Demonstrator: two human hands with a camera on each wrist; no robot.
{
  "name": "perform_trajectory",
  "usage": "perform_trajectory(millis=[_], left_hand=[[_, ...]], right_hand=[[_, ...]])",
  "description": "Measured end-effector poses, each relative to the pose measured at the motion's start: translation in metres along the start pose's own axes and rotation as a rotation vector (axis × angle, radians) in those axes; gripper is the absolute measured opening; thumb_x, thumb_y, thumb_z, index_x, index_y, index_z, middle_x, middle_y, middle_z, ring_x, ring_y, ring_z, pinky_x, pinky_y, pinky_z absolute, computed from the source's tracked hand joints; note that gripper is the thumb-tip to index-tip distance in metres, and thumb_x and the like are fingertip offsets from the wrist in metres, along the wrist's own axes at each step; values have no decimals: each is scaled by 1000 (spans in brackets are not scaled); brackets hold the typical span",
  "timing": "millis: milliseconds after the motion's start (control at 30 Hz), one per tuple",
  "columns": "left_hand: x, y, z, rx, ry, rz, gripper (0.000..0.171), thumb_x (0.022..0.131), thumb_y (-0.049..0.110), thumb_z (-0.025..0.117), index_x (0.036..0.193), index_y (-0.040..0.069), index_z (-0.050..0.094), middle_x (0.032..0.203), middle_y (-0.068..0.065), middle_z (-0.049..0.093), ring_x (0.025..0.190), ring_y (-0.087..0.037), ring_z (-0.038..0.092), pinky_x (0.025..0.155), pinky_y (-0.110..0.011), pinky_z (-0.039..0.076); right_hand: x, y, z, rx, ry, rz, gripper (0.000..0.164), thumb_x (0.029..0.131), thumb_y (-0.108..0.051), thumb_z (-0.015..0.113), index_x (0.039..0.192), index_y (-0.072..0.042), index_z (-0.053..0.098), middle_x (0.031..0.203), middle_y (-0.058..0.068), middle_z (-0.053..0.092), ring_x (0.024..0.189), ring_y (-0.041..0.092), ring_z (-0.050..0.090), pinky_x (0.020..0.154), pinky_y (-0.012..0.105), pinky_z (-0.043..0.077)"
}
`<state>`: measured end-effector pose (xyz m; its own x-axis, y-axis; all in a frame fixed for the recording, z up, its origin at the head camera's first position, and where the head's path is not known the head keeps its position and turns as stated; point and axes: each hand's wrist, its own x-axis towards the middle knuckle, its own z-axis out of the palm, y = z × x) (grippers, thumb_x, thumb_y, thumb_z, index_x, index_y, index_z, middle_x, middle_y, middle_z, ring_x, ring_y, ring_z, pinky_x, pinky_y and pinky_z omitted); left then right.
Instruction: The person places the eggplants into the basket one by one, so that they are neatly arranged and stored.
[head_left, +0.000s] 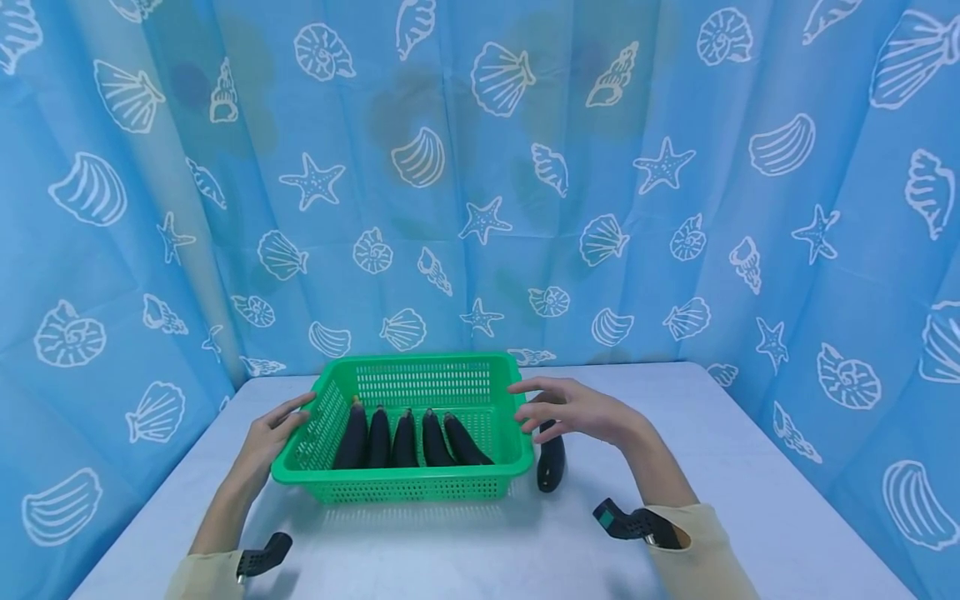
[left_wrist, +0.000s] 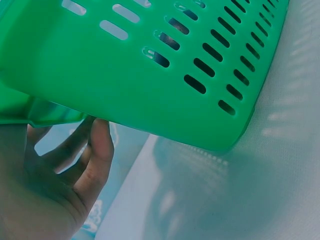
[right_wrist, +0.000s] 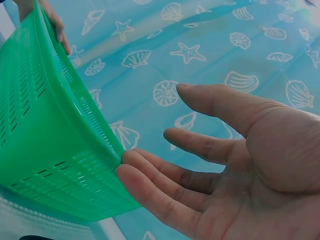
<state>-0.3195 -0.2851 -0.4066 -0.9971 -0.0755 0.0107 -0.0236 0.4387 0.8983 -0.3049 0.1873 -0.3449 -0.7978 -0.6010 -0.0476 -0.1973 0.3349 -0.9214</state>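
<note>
A green plastic basket [head_left: 390, 477] with slotted walls stands on the table, with several dark eggplants [head_left: 405, 442] lying side by side in it. One more eggplant [head_left: 551, 462] lies outside, right of the basket, partly covered by my right hand [head_left: 566, 408]. That hand is spread, its fingertips close to the right rim; in the right wrist view the palm [right_wrist: 280, 175] holds nothing. At the left rim, my left hand [head_left: 270, 437] touches the basket with its fingers fairly straight. The left wrist view shows its thumb [left_wrist: 100, 142] against the rim's edge, the other fingertips partly hidden.
A white cloth [head_left: 420, 558] covers the table. Blue curtains [head_left: 442, 208] with white shell and starfish prints rise behind and on both sides. A small black camera sits on each wrist, one at the left sleeve [head_left: 195, 577], one at the right sleeve [head_left: 701, 554].
</note>
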Motion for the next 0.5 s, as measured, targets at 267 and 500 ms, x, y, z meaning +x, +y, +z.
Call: perform_trajectory(millis=[267,500], left_hand=[[0,1,0,7,3,-3,59,102,47,46,152,19,37,159,-20,30,143,-42,35,115,-56,34],[-1,1,0,1,-1,2,58,101,47,46,152,19,38,160,-19,29,144,-42,32,116,-56,33]], right_hand=[[-4,8,-4,15,22,-9,57,99,-29,57,150,-9,38,132,21,59,110,31,64,91,42,58],[-6,14,-9,10,72,30,58,98,-33,59,149,-14,40,130,17,61,113,35,63,92,43,57]])
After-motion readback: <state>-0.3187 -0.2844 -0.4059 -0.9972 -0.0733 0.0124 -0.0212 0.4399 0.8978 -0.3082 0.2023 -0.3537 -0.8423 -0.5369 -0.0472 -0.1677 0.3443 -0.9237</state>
